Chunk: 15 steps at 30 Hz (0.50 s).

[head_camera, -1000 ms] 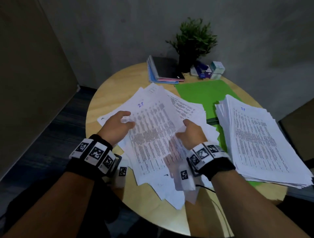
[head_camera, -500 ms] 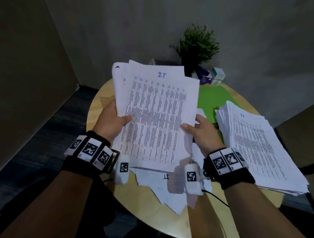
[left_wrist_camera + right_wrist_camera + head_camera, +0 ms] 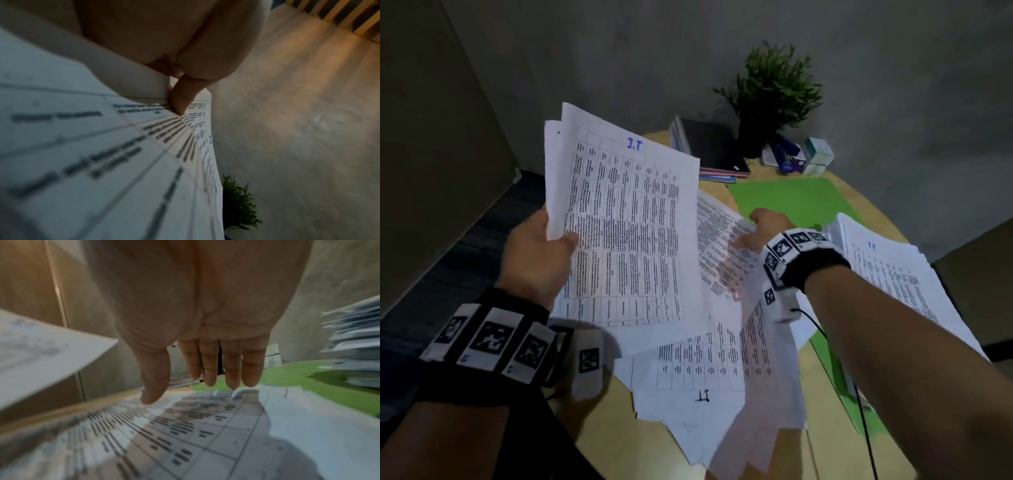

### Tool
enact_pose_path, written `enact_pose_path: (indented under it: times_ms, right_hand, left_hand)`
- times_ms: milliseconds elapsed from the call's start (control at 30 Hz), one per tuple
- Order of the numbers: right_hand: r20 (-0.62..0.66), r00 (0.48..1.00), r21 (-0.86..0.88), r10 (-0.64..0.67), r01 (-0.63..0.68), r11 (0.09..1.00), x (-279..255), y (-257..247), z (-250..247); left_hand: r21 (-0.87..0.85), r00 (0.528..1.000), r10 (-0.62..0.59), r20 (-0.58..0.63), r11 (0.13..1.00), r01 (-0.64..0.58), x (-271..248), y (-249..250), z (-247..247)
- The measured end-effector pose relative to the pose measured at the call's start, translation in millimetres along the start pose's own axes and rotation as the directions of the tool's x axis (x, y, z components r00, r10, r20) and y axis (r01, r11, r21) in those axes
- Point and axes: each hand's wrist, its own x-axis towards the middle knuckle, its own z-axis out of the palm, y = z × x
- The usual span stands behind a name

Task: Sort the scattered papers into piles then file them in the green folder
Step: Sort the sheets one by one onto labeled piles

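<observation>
My left hand (image 3: 544, 253) holds a sheaf of printed sheets (image 3: 626, 233) upright above the table, thumb (image 3: 180, 100) pinching the sheaf (image 3: 102, 154) at its left edge. My right hand (image 3: 760, 229) is flat with straight fingers (image 3: 232, 369) over the scattered papers (image 3: 709, 370) lying on the table, its fingertips at the far edge of a sheet (image 3: 205, 426). The green folder (image 3: 791, 198) lies open beyond that hand. A tall sorted pile of papers (image 3: 893, 274) sits on the folder's right side.
The round wooden table (image 3: 619, 445) carries a potted plant (image 3: 774, 96), a stack of notebooks (image 3: 709, 150) and small boxes (image 3: 815, 157) at the back. A cable (image 3: 859, 394) runs from my right wrist. Dark floor lies to the left.
My left hand kept the sheaf raised and tilted it left. My right hand let go of the sheaf and dropped onto the scattered papers near the folder.
</observation>
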Motion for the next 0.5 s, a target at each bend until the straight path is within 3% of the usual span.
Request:
enact_pose_path:
  times_ms: [133, 267, 500]
  right_hand:
    - [0.014, 1.000, -0.202, -0.008, 0.011, 0.979, 26, -2, 13]
    - [-0.085, 0.996, -0.137, -0.034, 0.022, 0.990, 27, 0, 10]
    - [-0.278, 0.956, -0.118, -0.092, 0.061, 0.991, -4, 23, -1]
  left_hand:
    - [0.003, 0.999, 0.033, 0.023, 0.999, -0.033, -2, 6, 3]
    - [0.006, 0.996, 0.055, 0.074, 0.998, -0.056, -6, 12, 6]
    - [-0.061, 0.993, -0.055, 0.109, 0.996, 0.062, -9, 16, 10]
